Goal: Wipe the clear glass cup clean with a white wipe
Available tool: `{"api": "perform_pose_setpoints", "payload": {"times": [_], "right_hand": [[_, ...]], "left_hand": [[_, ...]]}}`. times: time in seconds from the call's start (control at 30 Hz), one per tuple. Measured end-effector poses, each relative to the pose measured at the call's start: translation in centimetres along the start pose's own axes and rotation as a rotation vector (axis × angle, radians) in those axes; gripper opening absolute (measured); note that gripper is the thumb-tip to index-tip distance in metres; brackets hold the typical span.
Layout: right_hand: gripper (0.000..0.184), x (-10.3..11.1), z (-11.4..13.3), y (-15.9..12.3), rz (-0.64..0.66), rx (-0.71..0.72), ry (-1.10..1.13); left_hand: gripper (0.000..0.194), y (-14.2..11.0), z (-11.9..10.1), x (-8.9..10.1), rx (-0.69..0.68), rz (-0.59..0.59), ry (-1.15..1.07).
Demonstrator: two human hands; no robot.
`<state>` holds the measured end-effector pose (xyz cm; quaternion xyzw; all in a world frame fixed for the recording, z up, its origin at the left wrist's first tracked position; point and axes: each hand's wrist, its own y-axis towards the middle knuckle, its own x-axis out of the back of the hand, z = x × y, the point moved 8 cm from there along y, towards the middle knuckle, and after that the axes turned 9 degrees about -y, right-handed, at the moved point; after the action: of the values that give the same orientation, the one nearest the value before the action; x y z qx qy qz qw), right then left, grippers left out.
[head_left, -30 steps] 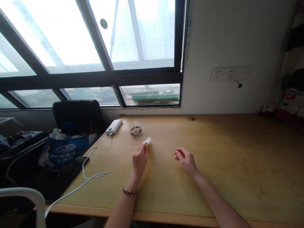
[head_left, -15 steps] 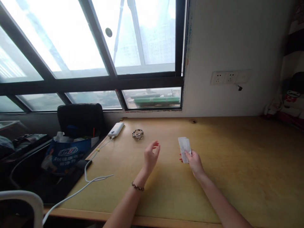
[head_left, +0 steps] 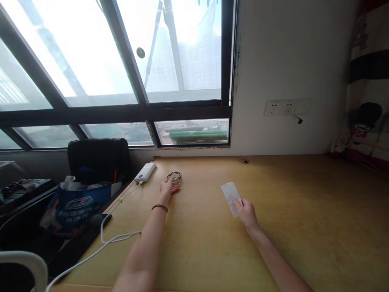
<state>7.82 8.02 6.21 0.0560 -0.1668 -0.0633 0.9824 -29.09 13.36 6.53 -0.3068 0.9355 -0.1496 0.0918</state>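
Now, the ring (head_left: pixel 178 175), a metal one with a woven look, lies on the desk (head_left: pixel 304 223), and the left hand (head_left: pixel 167 187) is at its near side. The thumb and the fingers of this hand are apart and overlap the edge of the ring; I cannot tell if they already grip it. On the left wrist there is a dark band (head_left: pixel 159 207), nearer to the person than the ring. To the right of the ring, well apart and somewhat nearer to the person, the right hand (head_left: pixel 248 214) grasps the paper (head_left: pixel 231 198) between thumb and fingers; the paper is pale and tilted, and its top points away to the left. Just left of the ring lies the power bank (head_left: pixel 145 172), white, with the cable (head_left: pixel 102 233) plugged in its near end. Further left of the ring are the chair (head_left: pixel 99 156), black, and the bag (head_left: pixel 75 207), blue. Behind the ring is the window (head_left: pixel 179 44), and far to its right, on the wall, are the sockets (head_left: pixel 287 108).
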Motion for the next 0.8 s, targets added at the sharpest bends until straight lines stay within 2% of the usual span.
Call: {"api": "perform_pose_setpoints", "payload": {"times": [0.1, 0.2, 0.27, 0.4, 0.53, 0.67, 0.8], "right_hand": [[0.034, 0.3, -0.2, 0.3, -0.032, 0.004, -0.005], [0.029, 0.6, -0.1, 0.4, -0.075, 0.026, -0.015], [0.027, 0.7, 0.0, 0.4, -0.078, 0.040, -0.031], [0.027, 0.5, 0.1, 0.3, -0.063, 0.049, -0.068], [0.028, 0.2, -1.1, 0.4, -0.044, -0.042, 0.120], [0.032, -0.4, -2.1, 0.5, -0.021, -0.153, 0.289], [0.039, -2.1, -2.9, 0.0, 0.119, -0.355, 0.616]], "left_hand": [[0.030, -0.5, -0.1, -0.4, -0.017, 0.027, -0.016], [0.025, -2.2, 0.9, -2.4, -0.024, 0.116, -0.043], [0.021, -4.3, 2.5, -4.7, 0.007, 0.209, -0.071], [0.015, -9.9, 7.1, -10.3, 0.162, 0.415, -0.126], [0.012, -14.6, 10.4, -14.2, 0.295, 0.582, -0.226], [0.017, -16.2, 11.3, -15.3, 0.292, 0.661, -0.313], [0.022, -16.3, 11.5, -14.7, 0.254, 0.674, -0.321]]}}
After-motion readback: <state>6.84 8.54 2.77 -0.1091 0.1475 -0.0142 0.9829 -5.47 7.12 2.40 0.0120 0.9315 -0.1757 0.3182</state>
